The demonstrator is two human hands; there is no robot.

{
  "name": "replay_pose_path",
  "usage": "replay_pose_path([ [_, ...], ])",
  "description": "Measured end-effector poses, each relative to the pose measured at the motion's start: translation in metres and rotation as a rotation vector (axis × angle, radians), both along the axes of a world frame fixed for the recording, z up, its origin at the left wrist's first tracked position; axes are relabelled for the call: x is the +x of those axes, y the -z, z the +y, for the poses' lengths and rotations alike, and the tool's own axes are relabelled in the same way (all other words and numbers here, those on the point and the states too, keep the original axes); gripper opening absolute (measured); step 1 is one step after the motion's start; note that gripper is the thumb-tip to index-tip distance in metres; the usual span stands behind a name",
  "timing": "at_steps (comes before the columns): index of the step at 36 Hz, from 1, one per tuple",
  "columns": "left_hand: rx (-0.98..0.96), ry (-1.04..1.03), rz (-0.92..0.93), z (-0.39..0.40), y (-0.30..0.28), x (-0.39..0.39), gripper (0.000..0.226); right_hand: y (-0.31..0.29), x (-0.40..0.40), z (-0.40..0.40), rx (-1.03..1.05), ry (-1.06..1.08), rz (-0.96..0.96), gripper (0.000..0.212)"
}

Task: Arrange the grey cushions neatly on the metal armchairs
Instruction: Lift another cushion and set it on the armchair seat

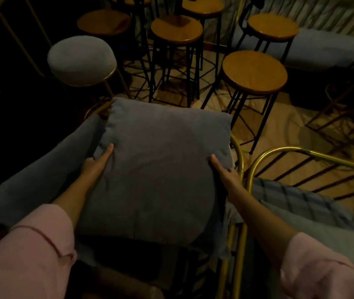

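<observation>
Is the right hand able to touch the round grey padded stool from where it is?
Probably not right now. The right hand is gripping the square grey cushion's right edge, and the round grey padded stool stands beyond the cushion's far left corner, so the cushion lies between them.

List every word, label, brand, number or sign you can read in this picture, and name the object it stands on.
None: no readable text shows anywhere.
The grey cushion, held by the left hand and right hand, shows plain fabric, with no tag in view.
The wooden stools and gold metal armchair frame carry no visible markings; the picture is dim and slightly blurred.
</observation>
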State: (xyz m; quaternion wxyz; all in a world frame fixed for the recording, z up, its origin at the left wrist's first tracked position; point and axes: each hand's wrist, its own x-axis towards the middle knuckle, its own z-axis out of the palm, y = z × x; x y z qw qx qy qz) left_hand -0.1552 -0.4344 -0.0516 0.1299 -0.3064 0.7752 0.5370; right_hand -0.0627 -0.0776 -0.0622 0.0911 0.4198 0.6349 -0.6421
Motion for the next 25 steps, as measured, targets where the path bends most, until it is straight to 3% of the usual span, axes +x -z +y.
replay_pose_path([
  [3, 0.018, 0.002, 0.066, 0.01, -0.021, 0.011, 0.11, -0.01, 0.004, 0.012, -0.065, 0.026, 0.073, 0.113],
  [8, 0.067, 0.031, 0.16, 0.052, -0.062, 0.034, 0.091, -0.035, 0.031, 0.049, -0.066, 0.066, 0.178, 0.076],
  [10, 0.079, 0.054, 0.184, 0.078, -0.076, 0.043, 0.079, -0.042, 0.05, 0.074, -0.078, 0.078, 0.221, 0.078],
  [14, 0.152, 0.145, 0.186, 0.144, -0.097, 0.058, 0.067, -0.055, 0.089, 0.141, -0.068, 0.102, 0.302, 0.105],
  [16, 0.196, 0.18, 0.206, 0.181, -0.106, 0.064, 0.058, -0.063, 0.108, 0.18, -0.05, 0.134, 0.335, 0.096],
  [18, 0.245, 0.226, 0.201, 0.221, -0.112, 0.068, 0.072, -0.075, 0.13, 0.219, -0.032, 0.144, 0.36, 0.081],
  [20, 0.311, 0.283, 0.229, 0.26, -0.112, 0.071, 0.084, -0.084, 0.149, 0.259, 0.024, 0.147, 0.384, 0.09],
  [22, 0.401, 0.347, 0.256, 0.302, -0.109, 0.074, 0.081, -0.095, 0.168, 0.296, 0.091, 0.153, 0.401, 0.097],
  [25, 0.465, 0.349, 0.297, 0.367, -0.11, 0.082, 0.081, -0.11, 0.19, 0.346, 0.182, 0.164, 0.435, 0.072],
])
